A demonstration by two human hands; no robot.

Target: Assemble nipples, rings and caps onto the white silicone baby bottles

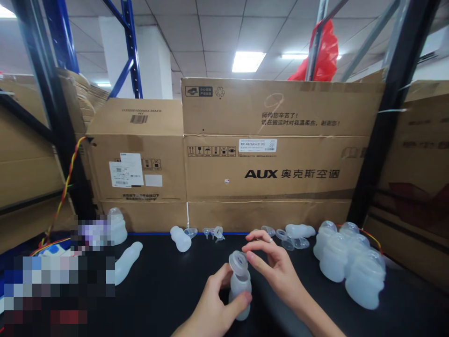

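Note:
My left hand [224, 297] is wrapped round a small translucent white silicone bottle [241, 286], which stands nearly upright above the black table. A clear round cap [239, 263] sits tilted on the bottle's mouth. At the cap's right edge, the thumb and index finger of my right hand [271, 260] come together in a pinch, while its other fingers are spread above. Exactly how far the cap is seated cannot be seen.
Several capped bottles [365, 278] cluster at the right. Clear caps [287, 242] and a bottle [300, 230] lie at the back, with another bottle [181, 239] and small clear parts [218, 233] left of them. More bottles [129, 262] are at left. Cardboard [224, 210] walls the back.

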